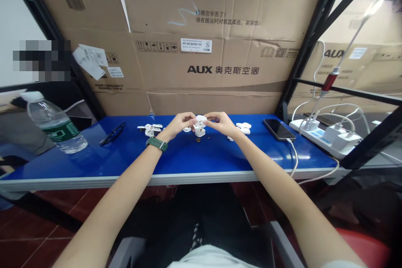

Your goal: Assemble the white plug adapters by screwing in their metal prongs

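A white plastic plug part [201, 121] is held up over the table between my two hands. My left hand [182, 123] pinches its left edge, while the fingers of my right hand [221, 122] close on its right edge. Just under it lies another white plug piece [200, 131]. Small brass-coloured parts [198, 139] rest on the blue tabletop in front of that. To the left of my left hand sits a pile of white plug pieces [153, 129], some with dark pins. More white plastic pieces [244, 128] are stacked beyond my right wrist.
A water bottle [56, 123] and dark glasses [113, 133] are at the left. A phone [279, 129] with a charging cable lies at the right, beside a power strip [326, 138] full of chargers. Cardboard [207, 83] walls the back of the blue table [194, 163].
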Tool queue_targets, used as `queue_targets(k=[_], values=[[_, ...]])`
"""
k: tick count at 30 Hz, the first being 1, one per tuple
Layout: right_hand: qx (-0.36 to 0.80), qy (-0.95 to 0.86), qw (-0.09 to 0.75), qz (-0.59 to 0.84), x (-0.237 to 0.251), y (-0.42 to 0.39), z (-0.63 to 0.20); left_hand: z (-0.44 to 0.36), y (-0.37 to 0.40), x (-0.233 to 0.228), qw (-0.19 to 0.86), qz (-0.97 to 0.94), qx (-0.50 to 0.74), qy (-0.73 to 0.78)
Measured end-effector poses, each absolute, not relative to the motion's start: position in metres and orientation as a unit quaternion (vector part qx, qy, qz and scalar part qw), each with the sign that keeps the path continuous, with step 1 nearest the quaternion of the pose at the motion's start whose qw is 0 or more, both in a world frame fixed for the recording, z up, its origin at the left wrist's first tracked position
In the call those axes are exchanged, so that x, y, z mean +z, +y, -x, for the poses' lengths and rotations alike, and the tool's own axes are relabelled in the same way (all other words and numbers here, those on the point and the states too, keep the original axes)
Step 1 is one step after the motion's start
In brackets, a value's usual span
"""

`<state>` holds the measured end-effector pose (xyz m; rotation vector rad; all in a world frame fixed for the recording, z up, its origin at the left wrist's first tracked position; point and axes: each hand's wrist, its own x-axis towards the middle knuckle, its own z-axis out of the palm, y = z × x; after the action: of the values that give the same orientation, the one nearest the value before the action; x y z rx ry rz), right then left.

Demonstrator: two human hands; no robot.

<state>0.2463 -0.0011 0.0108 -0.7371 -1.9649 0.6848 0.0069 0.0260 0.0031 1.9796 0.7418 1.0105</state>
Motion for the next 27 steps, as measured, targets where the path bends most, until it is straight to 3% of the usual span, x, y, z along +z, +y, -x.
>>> queue_targets(k=[5,10,19,27], values=[[0.519,-0.677,0.413,0.318,0.016,-0.005,-0.251,-0.005,0.025,0.003,0.394,-0.778,0.397,0.285],[0.642,-0.577,0.379,0.333,0.019,-0.006,-0.256,-0.012,0.019,0.004,0.366,-0.803,0.373,0.286],[0.659,-0.578,0.311,0.367,0.018,-0.002,-0.258,-0.016,0.019,0.001,0.404,-0.798,0.334,0.298],[0.552,-0.735,0.093,0.383,0.016,-0.006,-0.265,-0.01,0.011,0.004,0.381,-0.879,0.163,0.234]])
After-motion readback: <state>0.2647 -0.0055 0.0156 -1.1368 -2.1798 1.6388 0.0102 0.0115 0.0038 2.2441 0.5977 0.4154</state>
